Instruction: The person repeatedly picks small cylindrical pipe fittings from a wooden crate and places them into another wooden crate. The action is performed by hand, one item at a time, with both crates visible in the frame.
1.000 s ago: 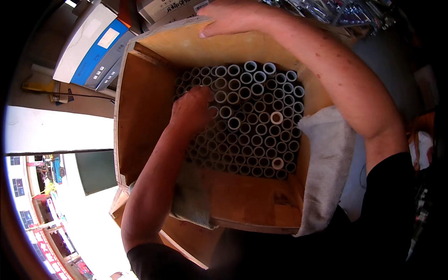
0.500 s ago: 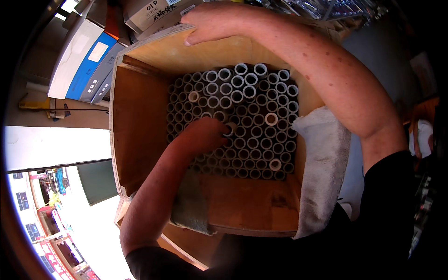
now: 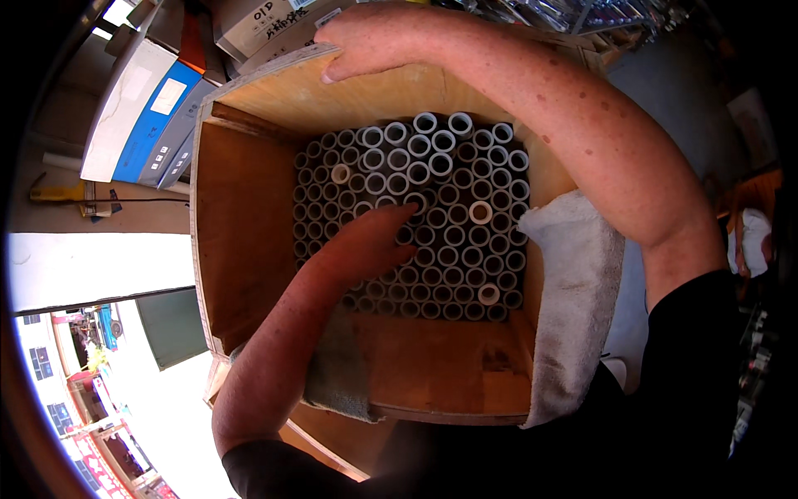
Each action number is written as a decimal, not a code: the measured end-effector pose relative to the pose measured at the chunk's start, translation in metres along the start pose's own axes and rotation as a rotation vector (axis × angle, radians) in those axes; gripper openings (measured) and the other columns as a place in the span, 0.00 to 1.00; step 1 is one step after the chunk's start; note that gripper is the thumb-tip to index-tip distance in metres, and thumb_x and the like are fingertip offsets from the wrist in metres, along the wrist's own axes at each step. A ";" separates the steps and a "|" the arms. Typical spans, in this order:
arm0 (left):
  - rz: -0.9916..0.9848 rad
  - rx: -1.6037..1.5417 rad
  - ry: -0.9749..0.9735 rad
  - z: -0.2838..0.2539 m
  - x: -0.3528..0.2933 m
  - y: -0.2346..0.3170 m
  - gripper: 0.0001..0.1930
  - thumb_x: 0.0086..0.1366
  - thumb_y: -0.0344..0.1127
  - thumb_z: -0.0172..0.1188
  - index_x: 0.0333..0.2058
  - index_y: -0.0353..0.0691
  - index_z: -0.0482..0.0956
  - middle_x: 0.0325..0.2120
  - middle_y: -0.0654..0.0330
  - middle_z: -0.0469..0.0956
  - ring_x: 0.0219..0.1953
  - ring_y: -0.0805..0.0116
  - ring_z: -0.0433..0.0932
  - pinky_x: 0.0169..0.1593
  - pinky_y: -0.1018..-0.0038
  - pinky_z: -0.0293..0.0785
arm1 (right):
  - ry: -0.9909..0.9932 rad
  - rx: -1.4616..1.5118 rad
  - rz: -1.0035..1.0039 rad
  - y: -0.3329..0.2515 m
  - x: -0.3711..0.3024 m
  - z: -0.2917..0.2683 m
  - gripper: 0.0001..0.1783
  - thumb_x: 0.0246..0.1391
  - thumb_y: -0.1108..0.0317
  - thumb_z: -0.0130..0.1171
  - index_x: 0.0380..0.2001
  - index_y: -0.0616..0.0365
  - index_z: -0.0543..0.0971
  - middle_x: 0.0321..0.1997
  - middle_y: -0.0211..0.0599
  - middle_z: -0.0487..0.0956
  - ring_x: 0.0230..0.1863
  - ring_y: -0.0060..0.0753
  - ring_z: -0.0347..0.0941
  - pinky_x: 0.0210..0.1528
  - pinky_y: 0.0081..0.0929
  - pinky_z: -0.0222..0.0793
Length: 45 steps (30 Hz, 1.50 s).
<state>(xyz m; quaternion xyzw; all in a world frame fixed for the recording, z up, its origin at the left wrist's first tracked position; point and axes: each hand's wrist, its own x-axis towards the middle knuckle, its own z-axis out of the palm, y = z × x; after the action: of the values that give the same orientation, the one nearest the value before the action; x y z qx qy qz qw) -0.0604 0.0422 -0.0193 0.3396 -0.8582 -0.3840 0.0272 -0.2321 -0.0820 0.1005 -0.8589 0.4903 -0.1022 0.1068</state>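
Observation:
A deep wooden box (image 3: 449, 366) holds several rows of grey pipe pieces (image 3: 453, 235) standing on end, their round openings facing up. A few near the far middle stand higher than the rest. Over the near-left part of the pipes is my left hand (image 3: 366, 243). Its index finger and thumb are spread apart by a pipe's rim, and no pipe shows in its grasp; the other fingers are hidden. My right hand (image 3: 353, 43) grips the box's far wall, thumb on the inside, fingers over the top and partly hidden.
A pale towel (image 3: 573, 308) drapes over the box's right wall, and a greenish cloth (image 3: 339, 366) over the near wall. Cardboard boxes (image 3: 270, 25) stand beyond, with a white and blue carton (image 3: 154, 108) at far left. Metal parts (image 3: 573, 17) lie at the far right.
My left hand's fingers have spread apart and reached slightly farther over the pipes. The right hand keeps its place on the far wall. The view has shifted slightly.

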 end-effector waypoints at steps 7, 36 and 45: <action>-0.118 -0.100 -0.135 -0.005 0.003 0.005 0.32 0.54 0.33 0.61 0.57 0.31 0.60 0.32 0.51 0.78 0.26 0.65 0.76 0.33 0.72 0.73 | 0.005 0.031 0.008 0.001 -0.001 0.000 0.20 0.42 0.59 0.55 0.33 0.66 0.79 0.34 0.55 0.78 0.36 0.52 0.76 0.38 0.44 0.71; -0.094 -0.108 0.663 -0.087 -0.217 0.043 0.18 0.64 0.32 0.52 0.52 0.36 0.69 0.40 0.55 0.77 0.43 0.68 0.75 0.47 0.72 0.73 | -0.128 0.236 -0.094 -0.012 0.012 0.017 0.22 0.52 0.57 0.56 0.44 0.62 0.72 0.38 0.38 0.76 0.41 0.26 0.69 0.43 0.27 0.65; -0.911 -0.490 1.016 0.080 -0.417 0.001 0.13 0.62 0.36 0.57 0.44 0.38 0.75 0.34 0.59 0.79 0.33 0.75 0.77 0.40 0.78 0.73 | -0.225 0.422 -0.161 0.048 0.035 0.031 0.29 0.55 0.51 0.51 0.55 0.59 0.65 0.51 0.39 0.72 0.50 0.28 0.69 0.49 0.24 0.65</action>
<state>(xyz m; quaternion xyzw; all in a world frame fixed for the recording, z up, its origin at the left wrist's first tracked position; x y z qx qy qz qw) 0.2351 0.3454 0.0145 0.7841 -0.4023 -0.3333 0.3350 -0.2451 -0.1333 0.0599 -0.8600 0.3730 -0.1143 0.3290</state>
